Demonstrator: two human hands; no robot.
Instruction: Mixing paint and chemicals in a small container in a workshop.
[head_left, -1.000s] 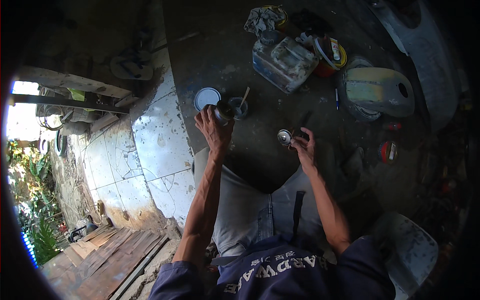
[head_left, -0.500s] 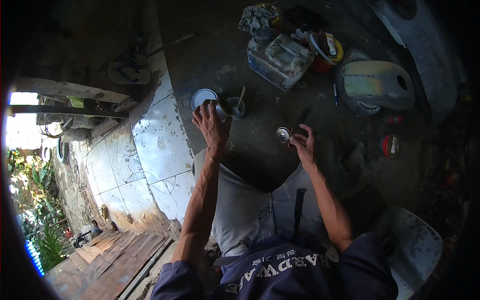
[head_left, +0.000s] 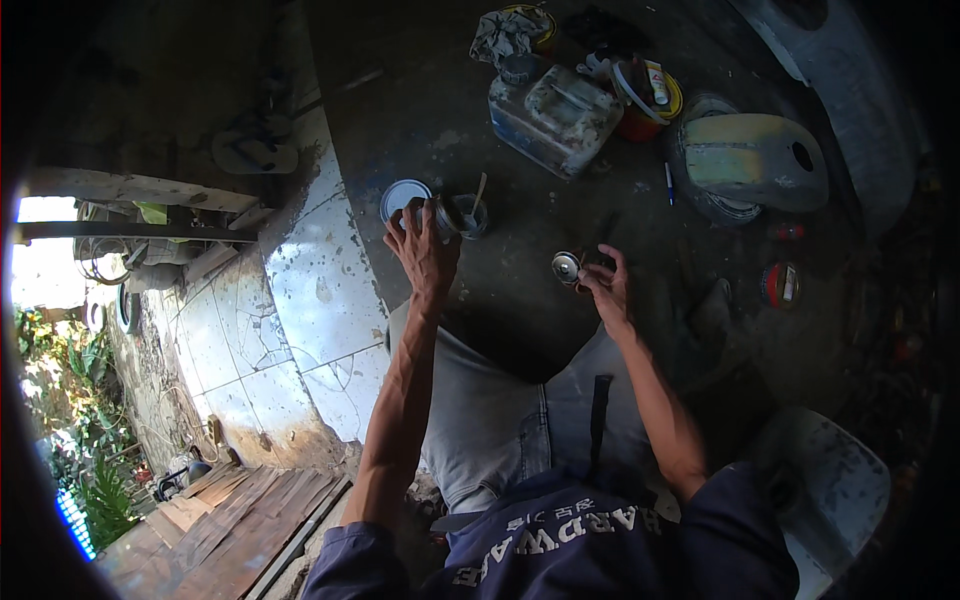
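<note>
My left hand (head_left: 425,262) is closed around a small metal can (head_left: 448,214), its fingers over the near side. The can looks tilted toward a clear cup (head_left: 474,222), out of which a thin stick (head_left: 481,186) leans. I cannot tell whether anything is pouring. Just behind those fingers stands a can with a pale round top (head_left: 405,196), partly covered by the hand. Off to the right, above my knee, my right hand (head_left: 608,287) pinches a small round metal lid (head_left: 565,267) by its edge, between thumb and fingers.
Farther back are a stained plastic jerrycan (head_left: 555,120), a red bucket (head_left: 640,120) holding small items, and a crumpled cloth (head_left: 505,37). A blue-white pen (head_left: 670,184) lies near a curved yellow-grey panel (head_left: 750,155). A round red tin (head_left: 779,286) sits at right. White tiles (head_left: 325,270) border the left.
The view has shifted very slightly. Both hands keep their holds on the can and the lid, with hardly any movement.
</note>
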